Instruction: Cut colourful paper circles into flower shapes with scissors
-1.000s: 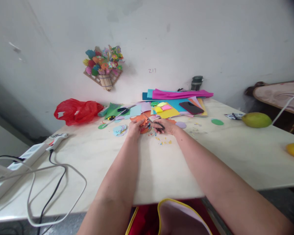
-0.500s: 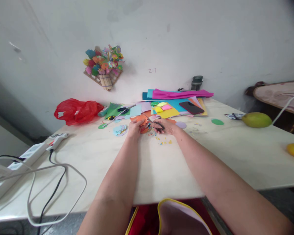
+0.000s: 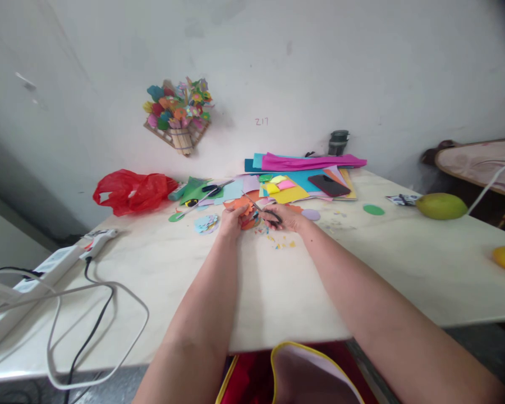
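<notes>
My left hand (image 3: 232,217) pinches an orange paper cutout (image 3: 248,209) with a scalloped edge, over the middle of the table. Fingers of my right hand (image 3: 284,217) are wrapped round the black handles of a pair of scissors (image 3: 270,215). The blades point up and left, close beside the orange paper. Small yellow and blue paper scraps (image 3: 281,242) lie just below the hands. Left of my left hand is a stack of pale blue scalloped cutouts (image 3: 206,224). A lilac paper oval (image 3: 310,215) rests right of my right hand.
Coloured paper sheets (image 3: 298,193), with a phone (image 3: 329,186) on top, lie at the back. A second pair of scissors (image 3: 212,189) and a red plastic bag (image 3: 132,191) are at back left. Power strips (image 3: 46,275) with loose cables occupy the left side; a mango (image 3: 441,206) sits right.
The scissors in my right hand have tilted very slightly at the orange paper. Everything else looks the same.
</notes>
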`<move>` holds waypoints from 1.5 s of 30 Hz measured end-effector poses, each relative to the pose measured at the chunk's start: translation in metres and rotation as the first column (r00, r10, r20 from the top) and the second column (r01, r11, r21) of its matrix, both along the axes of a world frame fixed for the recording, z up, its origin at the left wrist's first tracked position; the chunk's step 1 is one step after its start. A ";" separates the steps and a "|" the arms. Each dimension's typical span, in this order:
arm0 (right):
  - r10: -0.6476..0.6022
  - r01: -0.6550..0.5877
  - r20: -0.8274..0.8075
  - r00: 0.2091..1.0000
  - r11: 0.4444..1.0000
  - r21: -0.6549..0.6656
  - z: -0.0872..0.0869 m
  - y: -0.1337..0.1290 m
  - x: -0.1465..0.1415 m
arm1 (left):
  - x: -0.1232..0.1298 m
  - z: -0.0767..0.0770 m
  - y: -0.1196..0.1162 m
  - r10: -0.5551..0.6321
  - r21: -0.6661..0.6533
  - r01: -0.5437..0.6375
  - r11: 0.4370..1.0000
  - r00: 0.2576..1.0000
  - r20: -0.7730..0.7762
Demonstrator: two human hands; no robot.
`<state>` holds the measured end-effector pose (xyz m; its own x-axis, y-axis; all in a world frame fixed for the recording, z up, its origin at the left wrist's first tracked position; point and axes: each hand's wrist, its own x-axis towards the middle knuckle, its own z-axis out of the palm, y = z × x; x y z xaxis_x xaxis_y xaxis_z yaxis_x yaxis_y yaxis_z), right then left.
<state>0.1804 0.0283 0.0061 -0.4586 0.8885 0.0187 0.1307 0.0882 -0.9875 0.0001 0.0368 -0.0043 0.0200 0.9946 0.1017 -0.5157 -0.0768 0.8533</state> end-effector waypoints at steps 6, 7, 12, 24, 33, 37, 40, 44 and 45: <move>-0.011 0.011 0.011 1.000 1.000 -0.019 0.004 -0.003 -0.001 | 0.000 -0.001 0.000 0.005 0.018 -0.005 1.000 1.000 -0.013; -0.011 0.011 0.009 1.000 1.000 -0.023 0.004 -0.004 -0.001 | 0.000 -0.001 0.001 0.009 0.023 -0.008 1.000 1.000 -0.014; -0.036 0.036 -0.010 0.999 0.998 -0.052 0.005 -0.005 -0.001 | 0.000 -0.001 0.001 0.015 0.025 -0.014 1.000 1.000 -0.021; -0.014 0.013 -0.030 0.999 1.000 -0.009 0.007 -0.006 0.002 | 0.000 0.001 -0.001 -0.012 0.013 0.013 1.000 0.998 -0.055; -0.016 0.016 0.018 1.000 1.000 0.010 0.004 -0.004 0.004 | -0.001 -0.002 0.001 -0.005 0.094 0.021 0.995 0.985 -0.170; 0.000 -0.001 0.022 1.000 1.000 0.014 0.004 -0.004 0.006 | 0.001 0.000 -0.001 -0.008 0.140 0.038 0.989 0.977 -0.213; 0.002 -0.002 -0.010 1.000 1.000 0.006 0.002 -0.003 0.007 | 0.001 0.002 -0.002 -0.004 0.124 0.033 0.992 0.973 -0.230; 0.008 -0.008 -0.033 0.999 1.000 0.021 0.000 -0.001 0.009 | 0.001 0.003 -0.003 -0.027 0.076 0.045 0.996 0.974 -0.226; 0.007 -0.007 -0.030 1.000 1.000 0.027 0.001 -0.001 0.010 | 0.001 0.003 -0.004 -0.034 0.061 0.048 0.997 0.976 -0.214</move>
